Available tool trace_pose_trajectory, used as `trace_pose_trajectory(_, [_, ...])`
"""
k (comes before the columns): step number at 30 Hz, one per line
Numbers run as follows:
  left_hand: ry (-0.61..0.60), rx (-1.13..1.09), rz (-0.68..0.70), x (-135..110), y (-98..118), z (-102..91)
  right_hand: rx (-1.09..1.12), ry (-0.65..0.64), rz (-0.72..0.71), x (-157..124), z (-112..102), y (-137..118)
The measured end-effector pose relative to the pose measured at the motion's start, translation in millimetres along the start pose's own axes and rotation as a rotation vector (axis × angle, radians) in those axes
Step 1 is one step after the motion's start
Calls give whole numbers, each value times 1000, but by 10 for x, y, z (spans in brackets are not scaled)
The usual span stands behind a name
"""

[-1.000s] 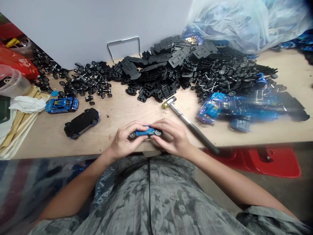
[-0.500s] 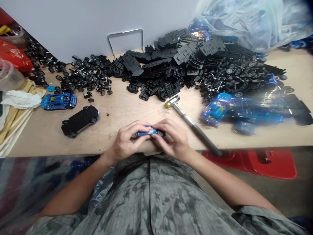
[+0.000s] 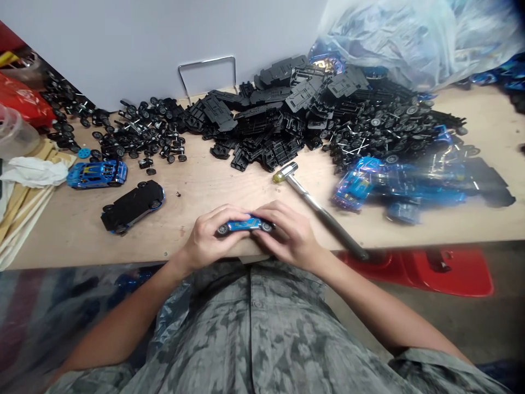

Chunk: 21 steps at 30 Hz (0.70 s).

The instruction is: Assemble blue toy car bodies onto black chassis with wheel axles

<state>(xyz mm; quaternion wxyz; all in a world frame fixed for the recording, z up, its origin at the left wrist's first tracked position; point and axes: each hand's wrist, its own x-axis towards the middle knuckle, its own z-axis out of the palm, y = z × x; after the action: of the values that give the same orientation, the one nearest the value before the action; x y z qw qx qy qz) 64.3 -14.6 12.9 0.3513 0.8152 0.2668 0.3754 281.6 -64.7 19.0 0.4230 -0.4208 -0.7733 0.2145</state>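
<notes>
Between my two hands, close to the table's front edge, is a blue toy car (image 3: 244, 225) with its side and two wheels facing me. My left hand (image 3: 210, 232) is closed on one end, and my right hand (image 3: 289, 232) grips the other end. Fingers cover the car's top and parts of both ends. To the right of my right hand lies a hammer (image 3: 318, 207) with a metal shaft and dark handle. On the left, a toy car (image 3: 133, 207) rests with its black underside up, and a blue toy car (image 3: 97, 174) stands behind it.
Black chassis plates (image 3: 266, 123) are heaped at the back centre. Wheel-and-axle sets (image 3: 143, 126) lie left of them, with more wheels (image 3: 377, 131) at right. Blue car shells (image 3: 359, 183) look smeared on the right. A plastic bag (image 3: 422, 44) sits behind; a red stool (image 3: 455, 271) is below.
The toy car has tilted in my hands, so more of its blue side shows. Both hands keep their grip in nearly the same place. The whole view has shifted slightly.
</notes>
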Motion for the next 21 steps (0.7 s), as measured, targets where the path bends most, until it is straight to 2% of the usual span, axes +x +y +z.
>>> trace_pose_trajectory(6, [24, 9, 0, -2, 21, 16, -36, 3, 14, -8, -2, 16])
trace_pose_trajectory(10, [-28, 31, -41, 22, 53, -35, 2, -187, -39, 114, -218, 22])
trace_pose_trajectory(14, [-47, 26, 0, 33, 41, -58, -119, -410, -97, 322, -436, -72])
trace_pose_trajectory(21, [25, 5, -82, -18, 22, -15, -330, -609, -41, 581, -441, -224])
